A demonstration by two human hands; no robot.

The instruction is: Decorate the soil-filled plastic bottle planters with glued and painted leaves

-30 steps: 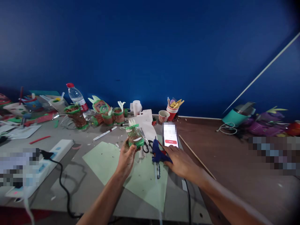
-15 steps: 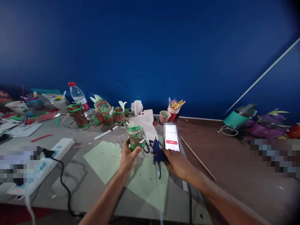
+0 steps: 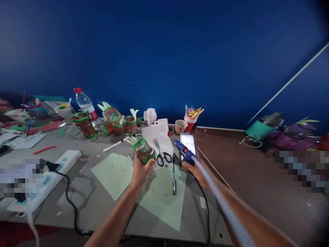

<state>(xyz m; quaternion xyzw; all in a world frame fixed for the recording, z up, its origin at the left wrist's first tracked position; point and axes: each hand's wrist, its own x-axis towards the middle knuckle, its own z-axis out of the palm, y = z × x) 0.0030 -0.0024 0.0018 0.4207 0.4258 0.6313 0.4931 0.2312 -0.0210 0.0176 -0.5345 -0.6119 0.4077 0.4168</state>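
My left hand is closed around a small clear jar with brown contents, green trim and pale leaf-like strips at its upper left; it is tilted. In my right hand is a blue hot glue gun, its nozzle pointing up and left and a long glue stick trailing from its back toward me. Between the hands lie black-handled scissors and a black pen. Pale green paper sheets lie under them. Behind the glue gun a lit phone is partly covered.
A power strip with plugs and a black cord occupies the left. Along the wall stand a water bottle, similar green-trimmed jars, a paper cup and red cups with sticks. A wooden stick lies right of the phone.
The glue gun has been lifted and turned, now gripped by its handle with its nozzle toward the upper left. The jar has tilted and shifted slightly left, uncovering the scissors. The phone screen has changed.
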